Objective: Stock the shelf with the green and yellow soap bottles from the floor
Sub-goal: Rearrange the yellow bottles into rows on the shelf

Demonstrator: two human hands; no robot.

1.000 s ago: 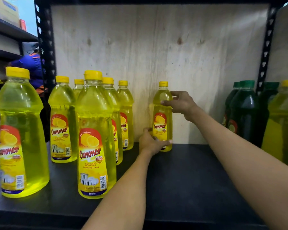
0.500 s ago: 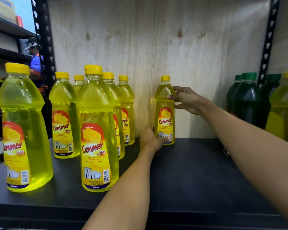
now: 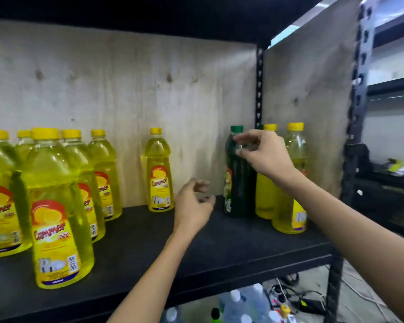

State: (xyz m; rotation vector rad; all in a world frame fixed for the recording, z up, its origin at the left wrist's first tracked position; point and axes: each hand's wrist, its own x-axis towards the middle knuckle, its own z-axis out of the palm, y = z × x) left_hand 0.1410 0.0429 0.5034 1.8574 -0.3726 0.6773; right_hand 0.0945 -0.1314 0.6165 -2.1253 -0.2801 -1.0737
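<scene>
- Head view of a black shelf [image 3: 219, 248] in a metal rack, seen from just in front and slightly above, with a pale plywood back panel [image 3: 126, 89] behind it.
- A cluster of yellow soap bottles [image 3: 56, 206] stands upright on the left part of the shelf. They have yellow caps and red and yellow lemon labels, and the nearest ones look largest.
- A pair of yellow bottles [image 3: 292, 206] stands upright at the right end, against the side panel.
- The green soap bottle [image 3: 238, 190] stands upright on the shelf just left of that pair, near the back, with a green cap.
- A lone yellow bottle [image 3: 159, 173] stands upright at the back, between the cluster and the green one, apart from both.
- The right hand [image 3: 268, 157] reaches in at the green bottle's shoulder, thumb and forefinger spread apart and not closed round it. Blur hides whether they touch it.
- The left hand [image 3: 193, 203] hovers over the shelf between the lone bottle and the green one, fingers loosely curled, holding nothing.
- Below the shelf are clear plastic bottles [image 3: 238, 304] and cables [image 3: 289, 297] on the floor.
</scene>
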